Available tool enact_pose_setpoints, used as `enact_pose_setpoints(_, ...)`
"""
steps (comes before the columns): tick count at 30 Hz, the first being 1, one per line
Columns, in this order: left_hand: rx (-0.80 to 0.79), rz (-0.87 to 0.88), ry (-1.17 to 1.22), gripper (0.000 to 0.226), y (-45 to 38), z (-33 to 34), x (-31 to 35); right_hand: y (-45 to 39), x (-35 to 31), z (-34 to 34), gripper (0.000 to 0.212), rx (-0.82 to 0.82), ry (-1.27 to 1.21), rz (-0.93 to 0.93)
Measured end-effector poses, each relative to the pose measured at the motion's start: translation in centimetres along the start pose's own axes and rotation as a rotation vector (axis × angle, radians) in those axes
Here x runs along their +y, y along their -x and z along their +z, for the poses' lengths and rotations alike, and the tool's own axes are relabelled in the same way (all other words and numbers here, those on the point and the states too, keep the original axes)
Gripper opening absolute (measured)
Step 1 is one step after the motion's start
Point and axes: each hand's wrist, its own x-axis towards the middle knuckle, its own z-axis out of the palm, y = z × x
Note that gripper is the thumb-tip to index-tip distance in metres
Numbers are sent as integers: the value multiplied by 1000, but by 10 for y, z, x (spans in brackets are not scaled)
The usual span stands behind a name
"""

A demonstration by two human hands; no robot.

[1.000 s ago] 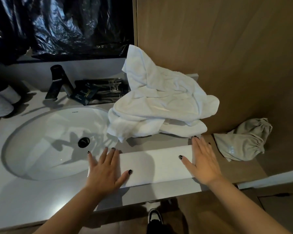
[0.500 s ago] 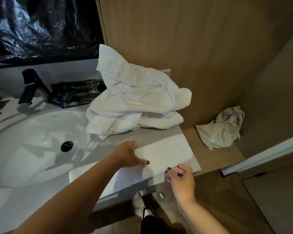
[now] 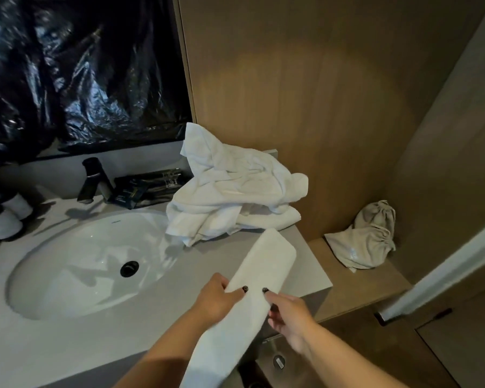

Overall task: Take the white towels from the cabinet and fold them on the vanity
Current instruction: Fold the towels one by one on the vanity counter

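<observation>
A long folded white towel (image 3: pixel 266 264) lies at a slant across the front of the grey vanity (image 3: pixel 163 312), its far end on the counter and its near end hanging past the edge. My left hand (image 3: pixel 217 299) grips its left edge, thumb on top. My right hand (image 3: pixel 287 312) pinches its right edge. A crumpled heap of white towels (image 3: pixel 230 189) sits behind it, against the wooden wall.
The white oval sink (image 3: pixel 81 264) fills the left of the counter, with a black tap (image 3: pixel 91 179) and dark packets (image 3: pixel 143 187) behind it. Bottles (image 3: pixel 3 222) stand at far left. A beige drawstring bag (image 3: pixel 367 236) lies on a lower wooden shelf at right.
The folded towel lay flat along the counter's front edge under my flat hands. Both hands have since taken hold of it and swung it to a slant, one end off the edge.
</observation>
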Motion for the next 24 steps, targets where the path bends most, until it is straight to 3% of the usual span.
enact_pose_setpoints(4, -24, -33, 272, 34, 24, -12, -8, 18, 1, 15, 22, -72, -21, -100)
enact_pose_setpoints(9, -35, -14, 586, 47, 61, -22, -16, 52, -9, 20, 27, -164, 65, -268)
enact_pose_setpoints(13, -29, 82, 613, 49, 86, -34, 3, 75, -25, 12, 35, -133, 4, -326)
enact_pose_setpoints(19, -83, 296, 568, 68, 117, -52, 56, 117, -76, -10, 44, -279, -12, -340)
enact_pose_setpoints(24, -80, 462, 494, 56, 134, -56, 113, 154, -121, -37, 36, -371, -157, -366)
